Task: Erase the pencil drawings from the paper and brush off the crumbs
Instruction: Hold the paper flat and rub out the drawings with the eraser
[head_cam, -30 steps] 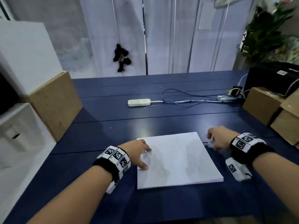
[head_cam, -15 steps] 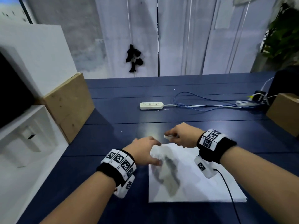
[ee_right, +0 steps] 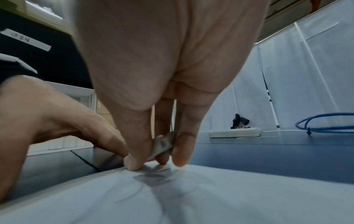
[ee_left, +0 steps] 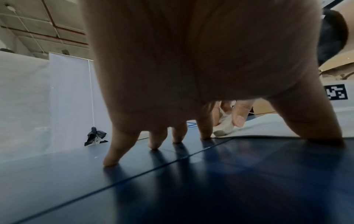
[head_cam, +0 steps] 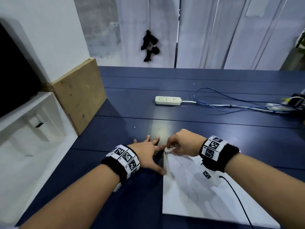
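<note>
This looks like a makeshift lab or recording studio. A dark blue worktop [head_cam: 206, 76] stands against white sheet partitions [head_cam: 214, 30]. On it lies a white power strip [head_cam: 168, 100] with blue cables [head_cam: 222, 103] trailing to its right. To the strip's left stand a plywood board [head_cam: 79, 95] and white foam blocks [head_cam: 33, 126]. Overhead, the left wrist view shows a bare ceiling with red pipes [ee_left: 57, 30].

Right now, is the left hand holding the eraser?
No, the left hand lies spread with fingertips on the blue table, while the right hand pinches the eraser at the paper's corner.
</note>
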Demonstrator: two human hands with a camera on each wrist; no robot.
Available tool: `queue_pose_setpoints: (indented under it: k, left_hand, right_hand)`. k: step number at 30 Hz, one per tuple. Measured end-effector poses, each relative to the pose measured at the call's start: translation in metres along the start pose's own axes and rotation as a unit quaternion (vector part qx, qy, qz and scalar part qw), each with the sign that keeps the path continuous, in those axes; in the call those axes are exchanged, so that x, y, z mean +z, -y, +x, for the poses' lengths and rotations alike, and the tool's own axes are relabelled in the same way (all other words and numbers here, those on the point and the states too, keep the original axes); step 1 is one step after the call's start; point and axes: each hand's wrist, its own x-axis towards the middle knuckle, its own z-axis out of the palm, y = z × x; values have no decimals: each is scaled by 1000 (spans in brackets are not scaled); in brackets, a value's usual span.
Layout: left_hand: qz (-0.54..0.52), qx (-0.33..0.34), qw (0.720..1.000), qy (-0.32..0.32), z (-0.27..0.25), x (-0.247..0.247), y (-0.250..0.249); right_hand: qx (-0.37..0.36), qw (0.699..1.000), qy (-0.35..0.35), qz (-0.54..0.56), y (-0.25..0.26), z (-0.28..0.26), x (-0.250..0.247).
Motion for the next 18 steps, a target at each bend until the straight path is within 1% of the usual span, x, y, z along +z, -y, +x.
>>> queue_pose_setpoints:
  k: [3,6,8,10,12,14,15,16,18]
  left_hand:
    - [-3,-8,1000,2,-1,0,1]
    - [-1,-8,1000,-1,0,0,1]
    - [0,-8,1000,-2,0,-1,1]
    - [7,-7,1000,-3,-1,-3,-1]
    - [11,-7,1000,0,-3,-5,-3]
    - [17,-10,1000,5,-4,-7,-4]
    - [20,-11,1000,6,-4,-8,-4]
    - [19,-13,1000,7,-4,-8,-5]
    - [16,-12,1000,4,-3,-7,-5]
  right_hand:
    - [-23,999,-10,-21,2,-5,6]
    - [-54,998,19,-35,11,-23,14]
    - [-59,997,38,-24,14,-26,10]
    - [-42,998,29,-26,13,-18,3]
    - [-1,1000,1,-17,7,-5,0]
    - [25,1000,-5,-16,3,-2,1]
    - [17,1000,-2,-24,4,-5,2]
    - [-5,1000,-4,-28,7,-10,4]
    - [-66,998,0,-11,16,-20,8]
